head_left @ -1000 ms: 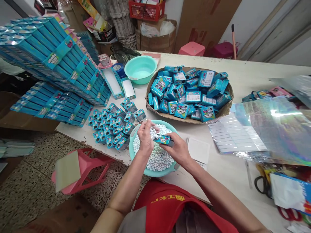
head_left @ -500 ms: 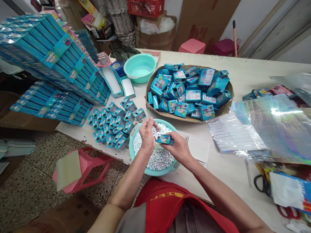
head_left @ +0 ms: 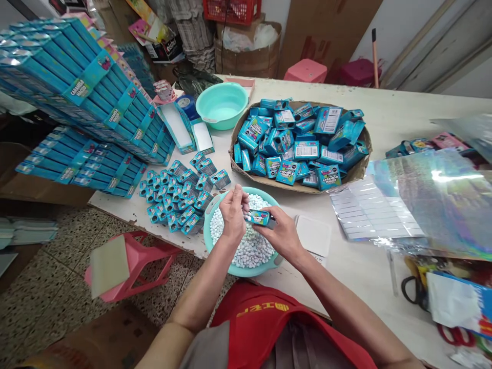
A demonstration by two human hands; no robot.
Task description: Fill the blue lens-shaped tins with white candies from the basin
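Note:
Over a mint-green basin (head_left: 210, 241) full of small white candies (head_left: 251, 251), my right hand (head_left: 282, 233) grips a blue candy box (head_left: 260, 218) lettered "Caramelo Macizo". My left hand (head_left: 233, 212) is closed at the left end of that box, with a few white candies showing between its fingers and the box. What else lies in the left palm is hidden. Left of the basin stand several small blue boxes (head_left: 177, 193) with round dark holes in their faces. Behind the basin, a cut-down cardboard tray (head_left: 261, 180) holds a heap of blue candy boxes (head_left: 303, 148).
Tall stacks of blue packs (head_left: 96, 97) rise at the left. A second green basin (head_left: 223, 105) stands at the back. Right of my hand lies a flat white scale-like device (head_left: 313, 236), then shiny plastic sheets (head_left: 430, 200) and scissors (head_left: 413, 292). A pink stool (head_left: 146, 266) stands below left.
My left fingers have closed further at the box's end, and fewer white candies show in that hand. The right hand keeps its hold on the box.

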